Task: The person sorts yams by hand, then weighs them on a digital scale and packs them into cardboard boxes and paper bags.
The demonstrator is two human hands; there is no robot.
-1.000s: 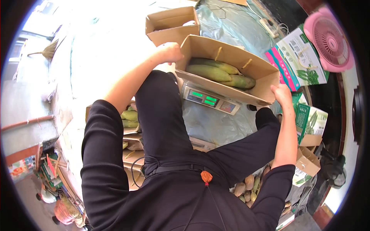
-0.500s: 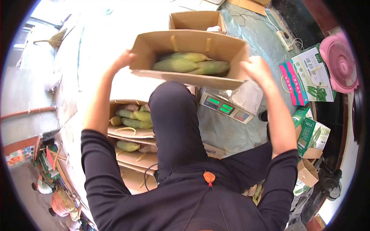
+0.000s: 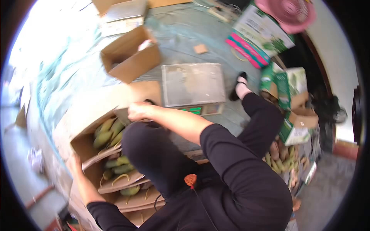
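Note:
A cardboard box of green radishes stands at the left of my raised knee, in front of other open boxes. My left hand is closed on its near left end. At its far right end, my right hand grips the box edge. Close behind it, a second box holds more radishes, with a yellow cord handle on its side. Further boxes stand in line toward my body, partly hidden by my leg.
A weighing scale with a lit green display stands ahead on plastic sheeting. A small open carton is beyond my knee. Printed green cartons and a pink fan are at the right. Loose radishes lie by my right side.
Both hands have carried the radish box from in front of me, beside the scale, down and left to the row of boxes. The view has turned, and the whole scale top now shows.

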